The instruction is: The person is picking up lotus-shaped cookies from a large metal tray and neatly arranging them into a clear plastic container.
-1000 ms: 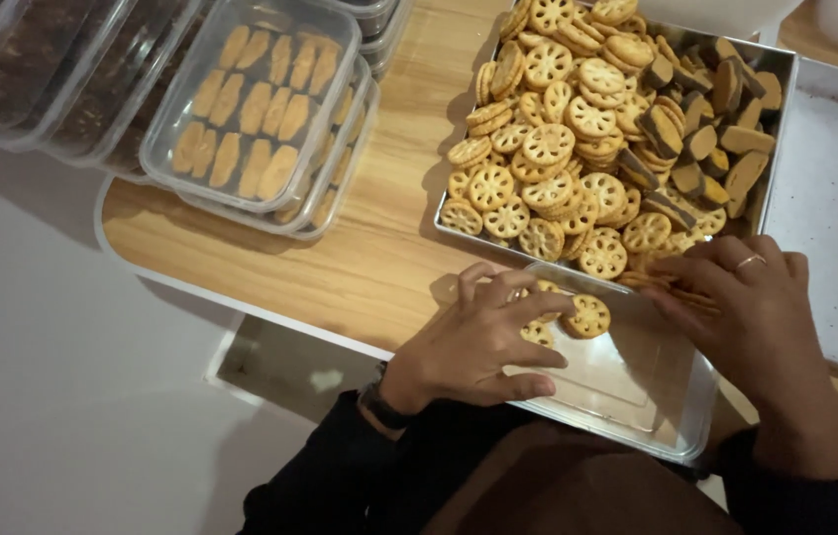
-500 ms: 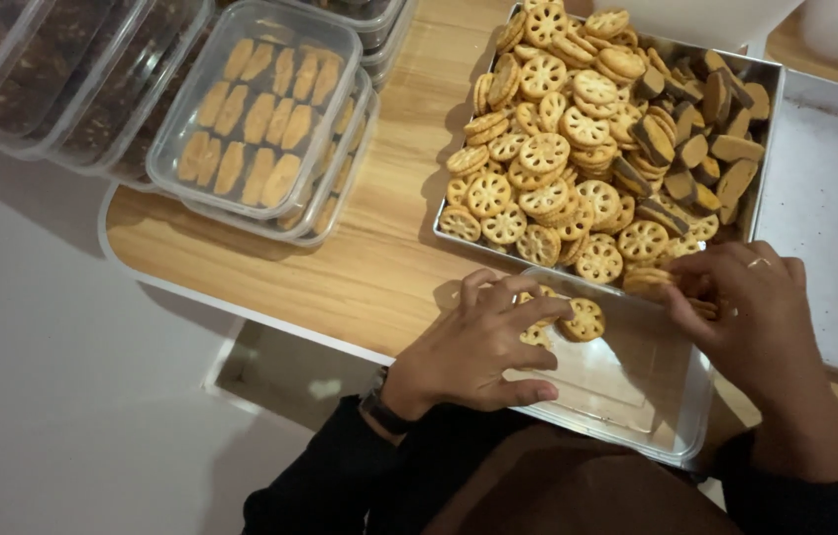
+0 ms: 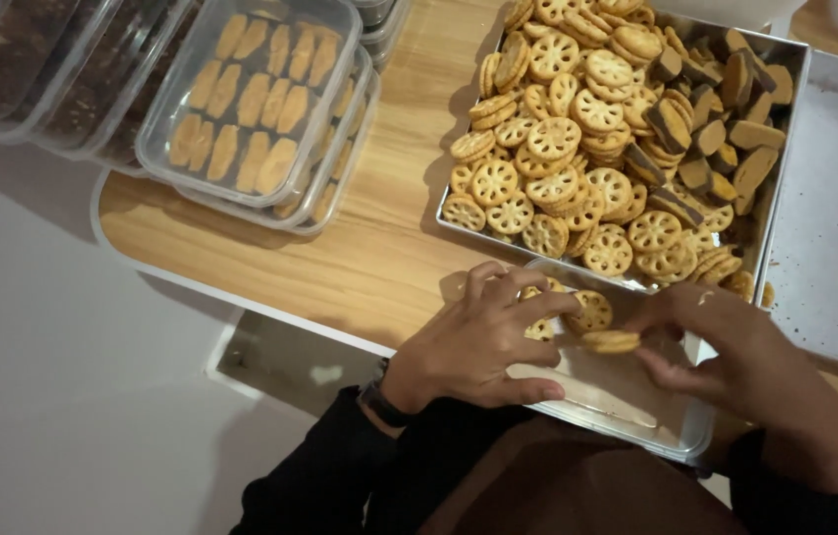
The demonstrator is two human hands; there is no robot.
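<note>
Spreading across the upper half of the frame, the wooden desk (image 3: pixel 379 258) carries everything, its near edge running from left of centre toward the lower middle. At upper right sits a metal tray (image 3: pixel 793 119) heaped with round lattice cookies (image 3: pixel 553 139) and, on its right side, darker two-tone biscuits (image 3: pixel 696 129). At upper left stand stacked clear lidded boxes (image 3: pixel 251 99) already filled with oval biscuits. Just below the tray, at lower centre, a clear plastic container (image 3: pixel 637 406) lies at the desk's edge, partly overhanging toward the person's lap. The left hand (image 3: pixel 483 342) rests curled over the container's left rim, fingers touching cookies laid inside, gripping nothing firmly that I can tell. The right hand (image 3: pixel 736 347) pinches a single lattice cookie (image 3: pixel 610 342) between fingertips, held just above the container's upper left part. That light pinch on a brittle, holed cookie could snap it, and because the container overhangs, pressure from either hand might tip it off the desk.
</note>
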